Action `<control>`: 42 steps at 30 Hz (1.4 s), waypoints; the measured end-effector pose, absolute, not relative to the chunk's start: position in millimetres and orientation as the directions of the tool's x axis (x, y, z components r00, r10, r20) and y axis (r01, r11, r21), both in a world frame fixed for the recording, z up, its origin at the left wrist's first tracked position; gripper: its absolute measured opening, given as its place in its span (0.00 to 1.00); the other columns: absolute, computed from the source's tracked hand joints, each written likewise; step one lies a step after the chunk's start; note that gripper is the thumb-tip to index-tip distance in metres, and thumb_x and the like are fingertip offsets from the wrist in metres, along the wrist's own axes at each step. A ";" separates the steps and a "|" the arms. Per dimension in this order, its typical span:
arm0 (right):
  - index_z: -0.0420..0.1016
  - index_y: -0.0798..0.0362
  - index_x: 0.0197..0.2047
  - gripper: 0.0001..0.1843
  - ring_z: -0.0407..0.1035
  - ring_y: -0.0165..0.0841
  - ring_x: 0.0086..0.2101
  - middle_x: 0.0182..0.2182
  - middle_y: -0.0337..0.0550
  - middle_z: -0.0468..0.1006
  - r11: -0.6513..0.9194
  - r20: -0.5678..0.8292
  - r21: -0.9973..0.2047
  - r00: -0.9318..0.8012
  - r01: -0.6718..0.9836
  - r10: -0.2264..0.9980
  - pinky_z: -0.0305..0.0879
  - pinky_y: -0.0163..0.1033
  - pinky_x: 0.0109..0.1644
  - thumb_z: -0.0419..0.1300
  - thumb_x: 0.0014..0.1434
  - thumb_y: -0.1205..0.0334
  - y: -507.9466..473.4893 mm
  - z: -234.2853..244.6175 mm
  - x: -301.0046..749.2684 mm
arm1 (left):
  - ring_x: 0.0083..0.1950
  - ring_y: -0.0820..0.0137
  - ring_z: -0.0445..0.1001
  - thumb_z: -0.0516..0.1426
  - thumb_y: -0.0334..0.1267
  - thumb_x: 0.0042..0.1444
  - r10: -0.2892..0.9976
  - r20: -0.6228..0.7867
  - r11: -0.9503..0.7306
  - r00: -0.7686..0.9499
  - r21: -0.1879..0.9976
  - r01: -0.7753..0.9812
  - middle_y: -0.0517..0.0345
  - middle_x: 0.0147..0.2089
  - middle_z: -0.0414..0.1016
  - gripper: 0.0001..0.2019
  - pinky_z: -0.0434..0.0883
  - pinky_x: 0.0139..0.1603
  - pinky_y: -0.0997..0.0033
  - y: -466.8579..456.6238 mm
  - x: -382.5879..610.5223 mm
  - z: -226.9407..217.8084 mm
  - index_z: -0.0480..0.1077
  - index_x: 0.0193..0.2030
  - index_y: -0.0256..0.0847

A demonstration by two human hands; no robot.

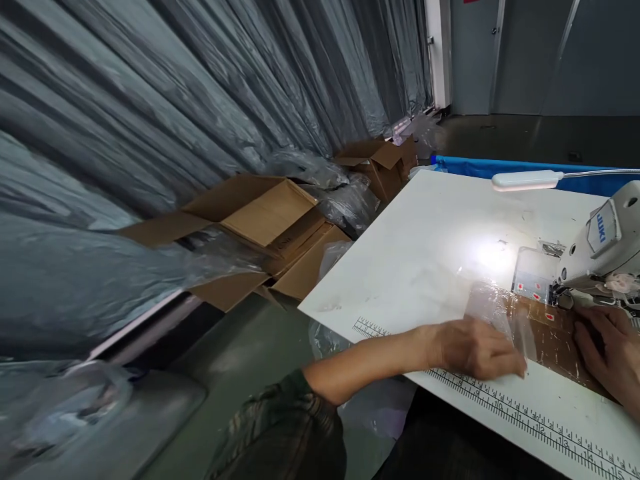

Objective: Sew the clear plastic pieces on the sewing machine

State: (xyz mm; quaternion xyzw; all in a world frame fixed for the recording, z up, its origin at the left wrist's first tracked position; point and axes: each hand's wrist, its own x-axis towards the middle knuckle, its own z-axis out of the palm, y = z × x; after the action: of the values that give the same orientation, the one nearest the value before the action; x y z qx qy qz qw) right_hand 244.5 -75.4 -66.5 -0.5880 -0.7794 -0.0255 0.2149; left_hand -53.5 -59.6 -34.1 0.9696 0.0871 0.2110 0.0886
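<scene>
My left hand is over the table's front edge, its fingers curled and pinched together. A small pale bit shows at the fingertips, too blurred to name. Just beyond them a thin clear strip stands above the surface; whether the hand holds it is unclear. My right hand lies with fingers stretched out on a brown, shiny, tape-like covering in front of the sewing machine. Its fingertips are close to the presser foot. A clear plate with red marks sits left of the foot.
The white table has a printed ruler along its front edge. A lamp reaches over it from the right. Open cardboard boxes and clear plastic bags stand left of the table, beside a grey curtain.
</scene>
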 end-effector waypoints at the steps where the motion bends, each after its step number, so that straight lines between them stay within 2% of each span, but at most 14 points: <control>1: 0.76 0.51 0.55 0.23 0.78 0.48 0.35 0.36 0.53 0.81 0.299 0.384 -0.215 -0.201 0.930 0.901 0.73 0.48 0.31 0.47 0.69 0.51 -75.1 -68.3 243.9 | 0.32 0.76 0.79 0.55 0.32 0.67 0.139 0.390 -0.977 0.910 0.206 0.061 0.58 0.42 0.84 0.07 0.75 0.28 0.75 -65.7 -46.9 -34.8 0.74 0.42 0.42; 3: 0.77 0.51 0.54 0.23 0.78 0.49 0.35 0.37 0.54 0.82 0.296 0.389 -0.230 -0.191 0.927 0.901 0.74 0.49 0.32 0.48 0.68 0.51 -75.7 -67.3 242.5 | 0.30 0.77 0.79 0.59 0.37 0.65 0.082 0.416 -0.965 0.906 0.259 -0.032 0.57 0.44 0.84 0.05 0.76 0.28 0.75 -71.9 -40.2 -33.6 0.75 0.40 0.41; 5: 0.79 0.51 0.51 0.22 0.78 0.48 0.33 0.37 0.53 0.82 0.301 0.367 -0.263 -0.193 0.917 0.910 0.74 0.50 0.32 0.48 0.68 0.51 -79.0 -59.2 239.0 | 0.30 0.75 0.79 0.63 0.46 0.60 0.133 0.419 -0.923 0.898 0.383 -0.043 0.55 0.44 0.84 0.10 0.78 0.31 0.73 -70.4 -41.5 -29.5 0.76 0.40 0.41; 8: 0.80 0.48 0.45 0.18 0.77 0.44 0.30 0.36 0.50 0.82 0.361 0.389 -0.346 -0.218 0.866 0.895 0.74 0.49 0.33 0.51 0.68 0.53 -88.4 -36.7 226.3 | 0.34 0.69 0.79 0.61 0.55 0.60 0.393 0.322 -0.823 0.861 0.541 0.173 0.52 0.42 0.83 0.18 0.80 0.36 0.67 -59.0 -54.0 -19.8 0.76 0.44 0.42; 10: 0.80 0.48 0.45 0.13 0.78 0.42 0.35 0.38 0.49 0.81 0.497 0.444 -0.430 -0.303 0.754 0.844 0.76 0.47 0.37 0.54 0.67 0.56 -95.1 -20.0 212.8 | 0.38 0.67 0.79 0.54 0.53 0.67 0.609 0.248 -0.722 0.753 0.566 0.398 0.50 0.42 0.82 0.19 0.79 0.39 0.64 -49.5 -64.9 -12.9 0.74 0.50 0.40; 14: 0.79 0.47 0.47 0.12 0.76 0.39 0.43 0.42 0.47 0.80 0.766 0.414 -0.477 -0.659 0.430 0.628 0.76 0.44 0.45 0.58 0.64 0.62 -101.6 0.6 186.7 | 0.49 0.64 0.75 0.47 0.47 0.72 0.800 0.134 -0.565 0.585 0.500 0.657 0.48 0.49 0.77 0.18 0.74 0.49 0.63 -31.1 -82.6 -6.1 0.70 0.55 0.38; 20: 0.77 0.50 0.34 0.15 0.75 0.35 0.35 0.34 0.46 0.78 0.746 0.323 -0.440 -0.686 0.501 0.652 0.74 0.41 0.37 0.51 0.69 0.63 -98.9 -1.9 188.6 | 0.60 0.55 0.66 0.48 0.48 0.70 0.963 0.078 -0.270 0.259 0.282 0.921 0.44 0.61 0.68 0.18 0.65 0.61 0.52 -2.0 -106.2 -9.9 0.68 0.56 0.38; 26: 0.76 0.49 0.28 0.21 0.73 0.37 0.31 0.31 0.46 0.78 0.673 0.345 -0.386 -0.578 0.631 0.739 0.70 0.45 0.37 0.52 0.69 0.52 -95.5 -6.3 211.1 | 0.67 0.52 0.61 0.50 0.46 0.69 0.995 0.070 -0.084 0.067 0.258 0.963 0.41 0.68 0.62 0.19 0.58 0.67 0.47 13.3 -124.9 -11.8 0.67 0.60 0.37; 30: 0.73 0.48 0.24 0.26 0.72 0.37 0.30 0.30 0.47 0.79 0.576 0.375 -0.436 -0.442 0.692 0.815 0.68 0.47 0.37 0.48 0.70 0.49 -94.5 -6.1 215.7 | 0.65 0.54 0.64 0.52 0.42 0.67 0.974 0.217 -0.136 0.068 0.315 0.939 0.42 0.68 0.62 0.16 0.58 0.68 0.48 9.2 -116.4 -15.2 0.69 0.57 0.38; 32: 0.72 0.48 0.24 0.25 0.71 0.37 0.29 0.29 0.47 0.78 0.529 0.384 -0.472 -0.375 0.705 0.844 0.68 0.46 0.36 0.49 0.70 0.49 -94.7 -5.2 215.9 | 0.63 0.57 0.67 0.52 0.40 0.68 0.950 0.268 -0.255 0.164 0.354 0.900 0.44 0.64 0.67 0.14 0.59 0.67 0.50 2.1 -105.8 -16.3 0.70 0.56 0.39; 36: 0.72 0.49 0.26 0.26 0.71 0.36 0.28 0.29 0.49 0.77 0.449 0.360 -0.633 -0.274 0.631 0.892 0.69 0.45 0.34 0.49 0.69 0.44 -94.8 -2.7 215.1 | 0.59 0.60 0.71 0.59 0.44 0.64 0.789 0.176 -0.597 0.589 0.448 0.666 0.49 0.57 0.74 0.13 0.66 0.63 0.50 -18.8 -81.9 -15.9 0.72 0.51 0.41; 38: 0.77 0.51 0.32 0.28 0.73 0.38 0.29 0.29 0.50 0.78 0.342 0.253 -0.741 -0.232 0.578 0.939 0.70 0.45 0.32 0.49 0.67 0.38 -94.6 -3.5 214.9 | 0.58 0.61 0.72 0.60 0.44 0.63 0.679 0.182 -0.693 0.711 0.480 0.538 0.48 0.57 0.74 0.09 0.69 0.61 0.52 -29.1 -74.3 -15.2 0.73 0.45 0.40; 40: 0.79 0.53 0.39 0.34 0.72 0.37 0.25 0.29 0.51 0.79 0.120 0.007 -0.860 -0.224 0.496 0.975 0.68 0.42 0.25 0.49 0.63 0.30 -94.7 -6.9 215.0 | 0.56 0.62 0.75 0.56 0.41 0.67 0.655 0.234 -0.714 0.719 0.505 0.486 0.45 0.54 0.76 0.08 0.73 0.57 0.55 -38.6 -70.1 -15.6 0.72 0.42 0.39; 42: 0.79 0.54 0.43 0.38 0.72 0.35 0.21 0.29 0.51 0.80 -0.158 -0.271 -0.923 -0.303 0.350 0.914 0.66 0.38 0.19 0.49 0.61 0.27 -95.8 -11.3 215.4 | 0.48 0.64 0.79 0.51 0.39 0.68 0.676 0.290 -0.707 0.678 0.514 0.485 0.46 0.47 0.79 0.10 0.78 0.48 0.60 -49.4 -66.1 -18.1 0.72 0.43 0.38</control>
State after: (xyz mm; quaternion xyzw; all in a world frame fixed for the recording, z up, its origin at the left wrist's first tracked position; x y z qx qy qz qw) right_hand 215.4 -95.8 -11.3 -0.5307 -0.5954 0.5451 0.2584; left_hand -66.1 -49.4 -18.1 0.8933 0.3247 0.2360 0.2022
